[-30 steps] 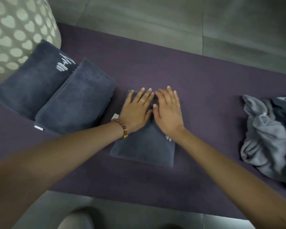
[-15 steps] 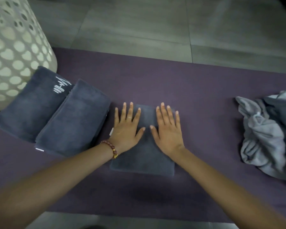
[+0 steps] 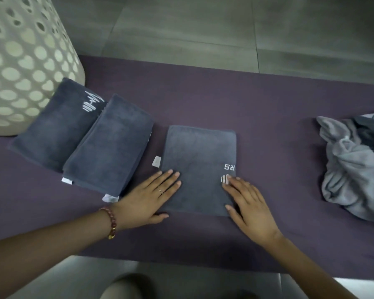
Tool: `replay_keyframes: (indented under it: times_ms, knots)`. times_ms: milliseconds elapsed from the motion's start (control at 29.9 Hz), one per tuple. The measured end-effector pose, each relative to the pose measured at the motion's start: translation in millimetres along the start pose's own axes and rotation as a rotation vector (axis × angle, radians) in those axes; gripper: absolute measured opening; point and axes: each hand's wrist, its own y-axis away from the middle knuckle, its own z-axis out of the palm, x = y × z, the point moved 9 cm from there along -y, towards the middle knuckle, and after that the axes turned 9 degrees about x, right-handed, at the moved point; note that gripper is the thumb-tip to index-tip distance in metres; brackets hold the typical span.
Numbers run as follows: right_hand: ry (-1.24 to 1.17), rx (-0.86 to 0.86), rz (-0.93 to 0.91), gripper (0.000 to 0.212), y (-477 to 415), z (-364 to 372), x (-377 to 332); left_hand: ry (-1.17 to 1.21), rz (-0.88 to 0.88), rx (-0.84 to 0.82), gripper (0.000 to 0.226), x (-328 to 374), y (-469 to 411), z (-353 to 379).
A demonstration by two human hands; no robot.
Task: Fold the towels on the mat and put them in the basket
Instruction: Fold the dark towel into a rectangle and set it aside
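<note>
1. The folded dark-grey towel (image 3: 199,167) lies in the middle of the purple mat (image 3: 268,117). White stitched letters "RS" (image 3: 229,166) show near its right edge.
2. Half a second ago the hands pressed its middle. Now the left hand (image 3: 151,197) and right hand (image 3: 248,203) lie flat, fingers straight, apart at its near corners.
3. The right fingertips (image 3: 230,180) partly cover a white logo. The frame cuts off the perforated basket (image 3: 20,61) and the crumpled towel pile (image 3: 350,165).

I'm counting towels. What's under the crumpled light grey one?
A darker grey towel peeks out behind the light grey towel, on the purple mat. Anything else beneath the heap is covered.
</note>
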Motion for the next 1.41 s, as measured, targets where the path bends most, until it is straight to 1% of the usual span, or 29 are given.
replay_keyframes:
  times_ms: [67,100,167,234,335,435,502,535,569,602,669,770,870,970,1037,1104,1138,1205,1238,1305,1338,1405]
  knots:
    - [-0.01,0.048,-0.11,0.036,2.3,-8.9,-9.1,-0.025,0.063,0.06,0.058,8.5,2.4,-4.8]
    - [-0.006,0.041,-0.156,0.033,5.4,-8.2,-13.0,-0.035,0.079,0.085,0.054,10.6,3.8,-6.2]
    - [0.004,0.004,-0.196,0.032,10.9,-3.1,-16.6,-0.055,0.084,0.141,0.054,11.2,3.8,-10.2]
    - [0.006,-0.005,-0.191,0.032,14.0,-0.6,-15.6,-0.043,0.053,0.162,0.061,9.4,1.1,-12.2]
    - [0.013,0.005,-0.181,0.033,13.4,-2.1,-17.0,-0.029,0.017,0.178,0.062,10.3,-5.5,-16.9]
    - [0.008,0.005,-0.165,0.036,12.7,-1.6,-21.3,-0.043,-0.001,0.061,0.087,13.3,-4.0,-14.8]
    - [-0.02,0.01,-0.095,0.038,12.1,-3.4,-20.9,-0.043,-0.022,-0.021,0.095,16.5,0.4,-12.4]
    - [-0.05,0.013,-0.032,0.041,12.3,-3.9,-19.4,-0.04,-0.038,-0.028,0.092,17.0,0.5,-12.1]
    - [-0.097,0.006,0.049,0.047,13.5,-3.0,-17.4,-0.052,-0.044,-0.016,0.085,17.0,-1.0,-11.7]
    - [-0.151,-0.003,0.141,0.053,15.5,-1.5,-15.3,-0.067,-0.04,0.024,0.072,17.4,-3.7,-13.0]
    - [-0.252,0.008,0.308,0.053,20.0,1.1,-12.2,-0.096,-0.005,0.102,0.048,18.9,-7.9,-15.2]
    - [-0.394,0.074,0.447,0.049,18.6,2.4,-11.3,-0.147,0.01,0.138,0.049,19.7,-12.4,-12.8]
    - [-0.576,0.101,0.473,0.051,10.1,4.0,-13.1,-0.142,0.006,0.196,0.05,20.2,-14.8,-17.9]
    - [-0.655,0.084,0.41,0.054,6.4,1.1,-16.5,-0.119,0.025,0.235,0.053,18.5,-12.4,-27.7]
    - [-0.611,0.038,0.319,0.063,7.5,-1.2,-19.0,-0.104,0.019,0.238,0.052,17.6,-9.5,-28.9]
    - [-0.447,0.005,0.193,0.073,7.2,-3.5,-19.0,-0.077,0.002,0.237,0.048,16.5,-9.9,-30.3]
    - [-0.343,0.014,0.141,0.075,5.6,-4.8,-16.2,-0.057,-0.004,0.231,0.048,15.7,-10.6,-30.4]
    - [-0.168,0.058,0.102,0.068,-2.1,-7.7,-7.1,-0.02,-0.009,0.189,0.053,13.2,-11.2,-30.5]
    - [-0.081,0.073,0.097,0.066,-7.3,-8.3,-2.8,-0.011,-0.008,0.169,0.053,11.5,-10.3,-31.2]
    - [0.106,0.066,0.021,0.071,-18.3,-5.2,-0.1,0.012,-0.009,0.116,0.052,7.8,-8.1,-29.4]
    - [0.16,0.039,-0.068,0.076,-22.5,-0.3,-2.4,0.011,-0.011,0.09,0.053,6.3,-7.6,-27.9]
    - [0.165,-0.063,-0.282,0.09,-25.5,11.3,-10.5,-0.026,-0.011,0.072,0.052,5.9,-6.0,-28.8]
